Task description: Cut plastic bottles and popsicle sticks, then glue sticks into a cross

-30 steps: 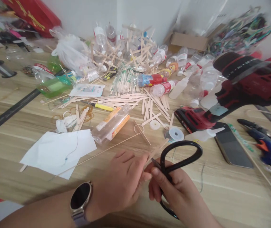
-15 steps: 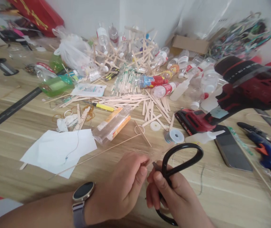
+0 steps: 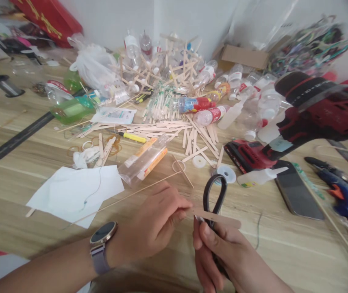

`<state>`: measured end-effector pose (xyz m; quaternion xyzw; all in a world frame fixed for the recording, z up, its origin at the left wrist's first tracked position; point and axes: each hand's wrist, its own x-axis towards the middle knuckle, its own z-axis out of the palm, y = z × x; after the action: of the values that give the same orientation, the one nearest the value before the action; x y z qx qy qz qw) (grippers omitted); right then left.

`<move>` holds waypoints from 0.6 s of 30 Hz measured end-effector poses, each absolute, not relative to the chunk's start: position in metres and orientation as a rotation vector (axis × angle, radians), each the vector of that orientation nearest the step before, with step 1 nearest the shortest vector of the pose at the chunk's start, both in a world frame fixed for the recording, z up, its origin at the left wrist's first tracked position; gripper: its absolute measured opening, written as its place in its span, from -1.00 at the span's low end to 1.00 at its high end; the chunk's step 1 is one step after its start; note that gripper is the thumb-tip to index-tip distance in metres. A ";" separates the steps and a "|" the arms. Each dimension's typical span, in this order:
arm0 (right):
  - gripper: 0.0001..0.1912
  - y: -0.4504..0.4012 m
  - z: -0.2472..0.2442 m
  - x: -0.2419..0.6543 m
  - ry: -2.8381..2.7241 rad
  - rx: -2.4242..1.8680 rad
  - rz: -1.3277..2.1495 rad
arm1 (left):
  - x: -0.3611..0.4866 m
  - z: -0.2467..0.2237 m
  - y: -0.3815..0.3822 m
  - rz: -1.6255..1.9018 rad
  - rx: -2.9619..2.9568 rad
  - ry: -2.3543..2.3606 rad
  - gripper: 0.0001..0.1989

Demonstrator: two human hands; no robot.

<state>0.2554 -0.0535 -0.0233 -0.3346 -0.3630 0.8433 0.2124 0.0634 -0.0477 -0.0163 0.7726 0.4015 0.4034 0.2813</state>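
Note:
My left hand (image 3: 155, 221), with a watch (image 3: 103, 234) on its wrist, pinches one end of a flat wooden craft stick (image 3: 219, 218). The stick points right, passing over my right hand (image 3: 219, 252). My right hand is closed around a pair of black-handled scissors (image 3: 206, 195); one handle loop stands up above the fingers. The short metal tip of the scissors shows close to the stick near my left fingertips. Whether the blades touch the stick I cannot tell. The lower handle is mostly hidden by my fingers.
A clear bottle (image 3: 145, 160), white paper (image 3: 76, 191) and a thin long stick (image 3: 125, 197) lie ahead. A red drill (image 3: 320, 118), a phone (image 3: 299, 191) and a glue gun (image 3: 343, 187) are at the right. Behind are loose craft sticks (image 3: 158, 128) and several bottles.
The craft stick has swung to lie pointing right across my right hand. My right hand has turned the scissors, so the handle loop now stands more upright and further left.

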 end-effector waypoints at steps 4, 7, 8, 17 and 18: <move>-0.51 -0.051 -0.022 0.255 -1.097 -0.879 2.353 | 0.062 -0.015 -0.049 1.030 1.950 1.024 -0.79; -0.53 -0.051 -0.024 0.257 -1.078 -0.864 2.346 | 0.062 -0.012 -0.051 0.955 1.787 0.994 -0.80; -0.54 -0.051 -0.025 0.257 -1.068 -0.856 2.349 | 0.063 -0.010 -0.051 0.940 1.727 0.997 -0.78; -0.52 -0.051 -0.026 0.254 -1.074 -0.937 2.325 | 0.067 -0.012 -0.048 0.731 1.175 0.857 -0.64; -0.51 -0.049 -0.024 0.254 -1.119 -0.947 2.312 | 0.068 -0.014 -0.048 0.725 1.116 0.817 -0.65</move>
<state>0.2536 -0.0493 -0.0245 -0.3388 -0.4004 0.8274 0.2006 0.0677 -0.0480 -0.0138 0.5031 0.3682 0.3268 0.7103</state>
